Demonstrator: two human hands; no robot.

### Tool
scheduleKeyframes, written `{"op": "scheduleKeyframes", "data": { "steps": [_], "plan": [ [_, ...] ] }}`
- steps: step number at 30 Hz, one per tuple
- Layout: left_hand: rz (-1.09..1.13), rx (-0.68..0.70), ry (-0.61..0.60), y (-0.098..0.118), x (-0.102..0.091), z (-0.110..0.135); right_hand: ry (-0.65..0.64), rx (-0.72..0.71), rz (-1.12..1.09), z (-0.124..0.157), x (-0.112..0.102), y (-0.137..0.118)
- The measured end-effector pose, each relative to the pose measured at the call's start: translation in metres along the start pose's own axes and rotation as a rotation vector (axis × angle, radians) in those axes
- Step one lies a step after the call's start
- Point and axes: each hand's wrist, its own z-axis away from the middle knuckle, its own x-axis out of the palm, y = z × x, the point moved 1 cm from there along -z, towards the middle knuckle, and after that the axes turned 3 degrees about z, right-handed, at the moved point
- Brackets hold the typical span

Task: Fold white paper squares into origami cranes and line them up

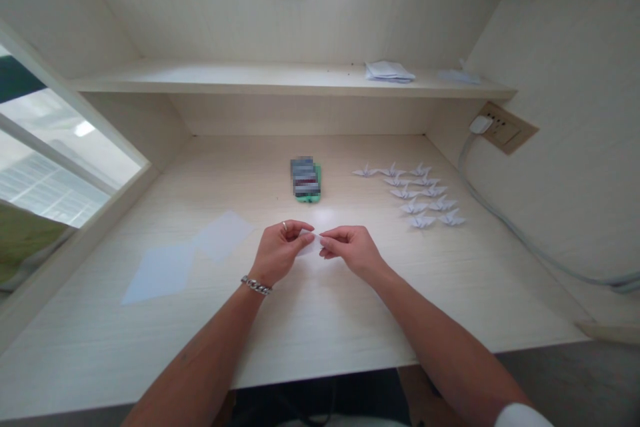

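Near the middle of the desk, my left hand (283, 248) and my right hand (351, 248) meet over a small folded piece of white paper (307, 248). My left thumb and fingers pinch its body, while the right fingertips grip its right end. Most of the paper is covered by my fingers, so its exact shape is hard to see. To the right stand several folded white paper cranes (414, 207) in rows. Left of my hands lie flat white paper sheets, one nearer square sheet (160, 272) and one farther sheet (223, 235).
A phone with a green case (306, 180) lies beyond my hands, its screen blurred. Folded white paper (389, 71) rests on the shelf (240, 77). A plug (481, 124) sits in the wall socket (509, 128), its grey cable (520, 235) running along the desk's right side.
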Motion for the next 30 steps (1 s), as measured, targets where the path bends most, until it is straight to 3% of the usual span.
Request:
{"op": "scheduleKeyframes", "data": {
  "steps": [11, 15, 22, 30],
  "plan": [
    [-0.076, -0.047, -0.045, 0.003, -0.002, -0.001, -0.040, 0.180, -0.057, 0.001, -0.011, -0.008],
    [-0.107, -0.027, -0.053, 0.000, -0.001, 0.000, -0.105, 0.135, 0.083, -0.001, -0.006, -0.002],
    [-0.144, -0.062, -0.096, 0.000, -0.001, -0.002, -0.065, 0.110, 0.202, 0.002, -0.003, 0.000],
    [-0.154, -0.103, -0.084, -0.007, 0.004, 0.000, -0.043, -0.136, 0.533, 0.001, 0.001, -0.002]
  ]
}}
